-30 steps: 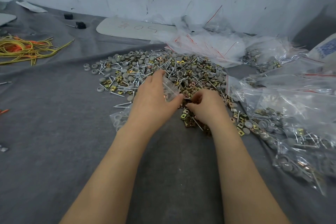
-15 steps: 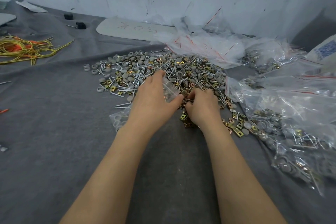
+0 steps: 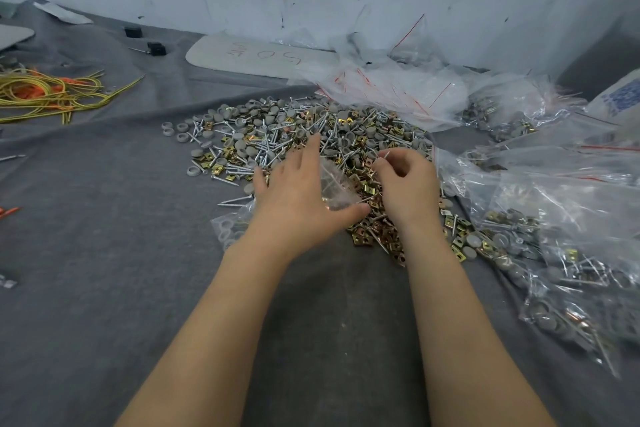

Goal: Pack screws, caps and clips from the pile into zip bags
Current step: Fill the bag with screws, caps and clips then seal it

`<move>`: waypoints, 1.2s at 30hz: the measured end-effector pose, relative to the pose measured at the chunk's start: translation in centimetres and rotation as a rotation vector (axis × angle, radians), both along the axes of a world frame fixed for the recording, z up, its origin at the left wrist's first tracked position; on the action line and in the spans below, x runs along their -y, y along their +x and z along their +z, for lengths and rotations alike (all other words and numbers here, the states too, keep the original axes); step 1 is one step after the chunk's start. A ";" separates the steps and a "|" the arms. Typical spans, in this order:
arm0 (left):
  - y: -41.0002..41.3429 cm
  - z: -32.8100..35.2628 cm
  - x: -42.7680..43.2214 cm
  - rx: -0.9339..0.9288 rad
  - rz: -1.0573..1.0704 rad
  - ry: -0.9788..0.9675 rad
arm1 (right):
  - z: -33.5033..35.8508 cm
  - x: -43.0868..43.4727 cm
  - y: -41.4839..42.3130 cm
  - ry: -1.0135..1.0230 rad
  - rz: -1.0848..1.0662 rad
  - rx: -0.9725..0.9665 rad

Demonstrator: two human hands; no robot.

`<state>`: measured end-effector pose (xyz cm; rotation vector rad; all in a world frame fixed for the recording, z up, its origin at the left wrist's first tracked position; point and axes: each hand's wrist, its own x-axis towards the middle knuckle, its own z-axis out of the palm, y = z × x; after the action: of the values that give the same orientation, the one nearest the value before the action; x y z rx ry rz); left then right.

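Pile lies centre frame on the cloth — filled bags to its right, empty bags behind it. Wires lie upper left — board upper centre.

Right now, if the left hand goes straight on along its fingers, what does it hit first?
The left hand would likely meet the pile of screws and caps just past its fingertips; height unclear.

On the grey-clothed tabletop, the left grip holds a small clear zip bag over the pile of screws, grey caps and gold clips. Just beside it, the right grip pinches one screw. Filled bags lie to the right.
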<state>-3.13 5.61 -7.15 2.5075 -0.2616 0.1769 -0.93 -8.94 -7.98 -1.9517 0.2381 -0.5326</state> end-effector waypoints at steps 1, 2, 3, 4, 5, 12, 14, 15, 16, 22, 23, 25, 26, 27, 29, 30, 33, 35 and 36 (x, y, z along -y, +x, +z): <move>-0.1 0.3 -0.1 -0.020 -0.018 -0.030 | 0.0 0.0 0.0 0.024 0.000 -0.003; -0.1 0.6 -0.4 -0.014 -0.024 -0.150 | 0.0 0.1 0.0 0.048 0.001 -0.007; -0.1 1.1 -0.8 0.024 -0.010 -0.335 | 0.0 0.2 0.0 0.069 0.002 -0.011; 0.1 1.7 -1.5 0.086 0.029 -0.537 | 0.0 0.2 0.0 0.092 0.003 -0.014; 0.3 2.2 -2.2 0.154 0.099 -0.716 | -0.1 0.2 0.0 0.113 0.001 -0.014; 1.3 1.7 -3.5 0.156 0.265 -0.734 | -0.1 0.2 -0.2 0.075 0.033 -0.024; 0.8 0.7 -2.1 0.007 0.085 -0.283 | 0.0 0.1 -0.2 0.079 0.036 -0.017; 0.6 0.1 -1.3 -0.056 0.024 -0.070 | 0.0 0.1 -0.2 0.085 0.031 -0.012; 0.4 -0.5 -0.7 -0.093 -0.016 0.089 | 0.0 0.1 -0.2 0.091 0.026 -0.008; 0.5 -2.3 1.0 -0.057 -0.021 0.232 | 0.1 -0.3 -0.4 0.038 0.142 -0.085; 0.5 -2.2 1.0 -0.041 -0.008 0.213 | 0.2 -0.5 -0.6 0.012 0.235 -0.132; 0.6 -2.1 1.0 -0.003 0.015 0.168 | 0.5 -0.8 -0.8 -0.047 0.389 -0.175; 0.5 -2.0 1.0 0.014 0.023 0.153 | 0.7 -0.6 -0.9 -0.072 0.402 -0.163; 0.5 -1.8 1.0 0.026 0.029 0.143 | 1.0 -0.2 -0.9 -0.094 0.367 -0.143; 0.5 -1.6 0.8 0.032 0.042 0.123 | 1.5 1.0 -1.0 -0.185 0.221 -0.131; 0.5 -1.4 0.7 0.031 0.046 0.104 | 1.7 1.6 -1.2 -0.247 0.158 -0.162; 0.6 -0.9 0.4 0.026 0.032 0.025 | 2.0 3.1 -1.7 -0.411 0.150 -0.386; 0.6 -0.8 0.2 0.027 0.024 -0.003 | 2.0 3.2 -1.9 -0.499 0.238 -0.535; 0.6 -0.7 0.1 0.024 0.024 -0.008 | 2.0 3.0 -1.9 -0.544 0.272 -0.582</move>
<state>-2.51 5.46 -7.88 2.5030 -0.2394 0.2170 -2.86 -11.94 -5.98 -2.5913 0.1961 0.1893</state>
